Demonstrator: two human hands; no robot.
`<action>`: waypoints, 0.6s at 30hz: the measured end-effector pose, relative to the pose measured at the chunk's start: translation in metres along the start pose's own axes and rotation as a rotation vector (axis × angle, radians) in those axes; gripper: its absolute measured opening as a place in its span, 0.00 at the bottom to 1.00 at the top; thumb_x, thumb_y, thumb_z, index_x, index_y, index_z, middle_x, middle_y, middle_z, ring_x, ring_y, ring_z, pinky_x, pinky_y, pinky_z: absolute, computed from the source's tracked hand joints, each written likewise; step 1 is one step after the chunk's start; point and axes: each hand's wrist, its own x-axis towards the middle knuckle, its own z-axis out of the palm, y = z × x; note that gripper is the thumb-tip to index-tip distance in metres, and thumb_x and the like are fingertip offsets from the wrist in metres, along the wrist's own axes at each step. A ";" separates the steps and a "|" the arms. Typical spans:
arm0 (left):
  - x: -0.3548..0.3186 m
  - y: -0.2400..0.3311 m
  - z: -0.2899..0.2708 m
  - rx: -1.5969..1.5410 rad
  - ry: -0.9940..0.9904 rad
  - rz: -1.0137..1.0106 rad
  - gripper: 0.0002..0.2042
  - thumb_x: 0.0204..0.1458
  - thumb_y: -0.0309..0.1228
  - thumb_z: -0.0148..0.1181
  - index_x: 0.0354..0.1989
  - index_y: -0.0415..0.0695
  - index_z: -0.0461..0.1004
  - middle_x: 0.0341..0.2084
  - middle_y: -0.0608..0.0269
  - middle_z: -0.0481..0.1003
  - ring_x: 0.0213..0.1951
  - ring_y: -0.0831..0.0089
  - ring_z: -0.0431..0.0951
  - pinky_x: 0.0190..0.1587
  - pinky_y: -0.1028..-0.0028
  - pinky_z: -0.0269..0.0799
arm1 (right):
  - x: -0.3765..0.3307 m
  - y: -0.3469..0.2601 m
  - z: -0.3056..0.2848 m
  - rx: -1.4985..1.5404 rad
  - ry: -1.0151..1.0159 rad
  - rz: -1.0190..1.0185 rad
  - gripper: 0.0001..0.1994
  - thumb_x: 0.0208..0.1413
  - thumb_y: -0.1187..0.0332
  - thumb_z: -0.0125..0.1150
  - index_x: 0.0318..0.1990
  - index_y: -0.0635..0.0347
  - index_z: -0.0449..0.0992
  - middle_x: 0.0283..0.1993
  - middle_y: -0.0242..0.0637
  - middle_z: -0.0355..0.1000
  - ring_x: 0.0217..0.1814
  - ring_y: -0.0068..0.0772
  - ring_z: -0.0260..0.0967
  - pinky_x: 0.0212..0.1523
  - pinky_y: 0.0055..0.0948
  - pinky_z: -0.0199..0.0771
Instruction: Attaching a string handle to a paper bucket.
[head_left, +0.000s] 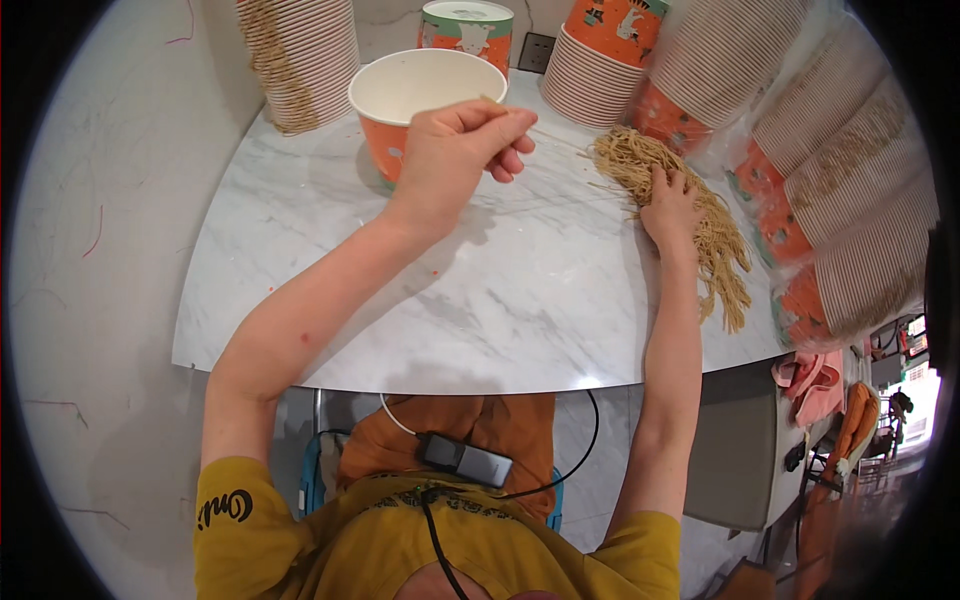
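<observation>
Straw bundle half under right hand — left hand's stalks blurred

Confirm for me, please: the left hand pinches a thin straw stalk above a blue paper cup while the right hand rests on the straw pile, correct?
Not quite: the head view shows the paper cup is orange, not blue. The left hand pinches a thin straw stalk above it while the right hand rests on the straw pile.

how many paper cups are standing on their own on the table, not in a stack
2: an open orange cup beside the left hand, and a green-rimmed cup behind it by the wall. Others may be hidden behind the stacks.
</observation>
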 end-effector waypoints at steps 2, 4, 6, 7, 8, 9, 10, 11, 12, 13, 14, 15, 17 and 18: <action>-0.001 0.015 -0.001 0.010 0.035 -0.008 0.10 0.58 0.32 0.64 0.34 0.36 0.81 0.26 0.64 0.79 0.25 0.83 0.75 0.27 0.81 0.72 | 0.005 0.010 0.006 -0.041 0.010 0.030 0.27 0.55 0.69 0.57 0.64 0.45 0.65 0.65 0.39 0.61 0.70 0.56 0.55 0.62 0.75 0.53; 0.000 0.024 -0.007 0.004 0.078 0.024 0.08 0.58 0.29 0.63 0.39 0.37 0.82 0.27 0.64 0.80 0.25 0.85 0.74 0.28 0.83 0.70 | 0.009 0.019 0.010 -0.095 0.026 0.096 0.27 0.55 0.68 0.60 0.64 0.44 0.65 0.66 0.38 0.60 0.71 0.55 0.54 0.63 0.74 0.54; -0.001 0.037 -0.012 0.015 0.112 0.115 0.09 0.60 0.30 0.61 0.42 0.37 0.81 0.29 0.65 0.80 0.26 0.85 0.74 0.29 0.84 0.69 | 0.012 0.033 0.012 -0.073 0.025 0.157 0.28 0.53 0.67 0.63 0.64 0.44 0.65 0.67 0.37 0.60 0.73 0.54 0.52 0.63 0.74 0.54; 0.001 0.045 -0.019 -0.008 0.129 0.150 0.10 0.60 0.30 0.60 0.44 0.36 0.81 0.29 0.65 0.80 0.26 0.86 0.74 0.29 0.85 0.68 | 0.015 0.038 0.012 -0.095 0.021 0.206 0.29 0.52 0.65 0.65 0.63 0.44 0.65 0.67 0.37 0.59 0.73 0.55 0.52 0.63 0.73 0.54; 0.003 0.053 -0.027 -0.025 0.138 0.249 0.11 0.61 0.29 0.58 0.46 0.36 0.81 0.29 0.66 0.79 0.26 0.85 0.73 0.29 0.84 0.66 | 0.017 0.042 0.015 -0.091 0.023 0.205 0.29 0.52 0.65 0.65 0.63 0.44 0.65 0.67 0.37 0.59 0.73 0.55 0.52 0.63 0.73 0.54; 0.004 0.063 -0.034 -0.042 0.153 0.272 0.11 0.61 0.28 0.58 0.46 0.35 0.80 0.29 0.66 0.79 0.25 0.85 0.72 0.29 0.84 0.66 | 0.018 0.044 0.016 -0.081 0.026 0.223 0.29 0.53 0.66 0.64 0.63 0.46 0.65 0.67 0.39 0.59 0.72 0.56 0.52 0.63 0.74 0.53; 0.003 0.074 -0.041 -0.060 0.165 0.296 0.11 0.61 0.27 0.57 0.46 0.34 0.80 0.28 0.66 0.79 0.25 0.85 0.71 0.29 0.84 0.65 | 0.017 0.044 0.015 -0.071 0.031 0.245 0.28 0.53 0.66 0.63 0.63 0.48 0.65 0.67 0.41 0.59 0.72 0.57 0.52 0.64 0.74 0.52; -0.001 0.079 -0.048 0.002 0.130 0.359 0.11 0.61 0.28 0.57 0.46 0.33 0.80 0.28 0.67 0.78 0.24 0.85 0.70 0.28 0.83 0.65 | 0.017 0.043 0.014 -0.070 0.033 0.248 0.28 0.53 0.66 0.63 0.63 0.48 0.65 0.67 0.41 0.59 0.72 0.57 0.52 0.64 0.74 0.52; -0.009 0.086 -0.052 0.116 0.071 0.294 0.11 0.60 0.28 0.58 0.45 0.34 0.80 0.28 0.66 0.78 0.24 0.85 0.70 0.28 0.83 0.65 | 0.015 0.031 0.008 -0.059 0.031 0.235 0.27 0.53 0.67 0.62 0.62 0.51 0.66 0.66 0.44 0.59 0.70 0.59 0.53 0.64 0.73 0.51; -0.017 0.090 -0.053 0.223 0.009 0.226 0.11 0.60 0.29 0.59 0.44 0.34 0.81 0.28 0.66 0.78 0.24 0.85 0.71 0.27 0.82 0.64 | 0.012 0.025 0.003 -0.053 0.030 0.226 0.26 0.52 0.68 0.60 0.61 0.54 0.68 0.66 0.46 0.59 0.69 0.60 0.54 0.64 0.72 0.51; -0.024 0.091 -0.046 0.301 -0.063 0.118 0.09 0.58 0.29 0.62 0.40 0.36 0.82 0.26 0.67 0.78 0.23 0.85 0.71 0.25 0.82 0.65 | 0.008 0.021 0.000 -0.051 0.031 0.223 0.26 0.52 0.68 0.60 0.61 0.54 0.68 0.66 0.46 0.59 0.69 0.60 0.54 0.64 0.72 0.51; -0.031 0.088 -0.039 0.325 -0.127 0.034 0.08 0.57 0.29 0.62 0.38 0.37 0.83 0.24 0.67 0.77 0.22 0.85 0.71 0.25 0.82 0.65 | 0.005 0.016 -0.004 -0.048 0.093 0.152 0.24 0.51 0.68 0.60 0.58 0.56 0.70 0.63 0.48 0.61 0.67 0.60 0.56 0.63 0.70 0.52; -0.042 0.073 -0.030 0.360 -0.234 -0.125 0.06 0.56 0.28 0.63 0.34 0.38 0.83 0.21 0.68 0.77 0.21 0.85 0.71 0.23 0.82 0.65 | 0.002 0.005 -0.008 -0.044 0.154 0.081 0.22 0.50 0.69 0.59 0.55 0.59 0.72 0.61 0.49 0.63 0.64 0.61 0.58 0.62 0.68 0.53; -0.047 0.068 -0.029 0.373 -0.263 -0.155 0.06 0.56 0.28 0.63 0.34 0.38 0.83 0.21 0.68 0.77 0.21 0.84 0.71 0.23 0.82 0.65 | 0.000 0.000 -0.011 -0.035 0.238 0.021 0.20 0.48 0.69 0.60 0.52 0.59 0.74 0.58 0.48 0.65 0.62 0.59 0.60 0.60 0.66 0.55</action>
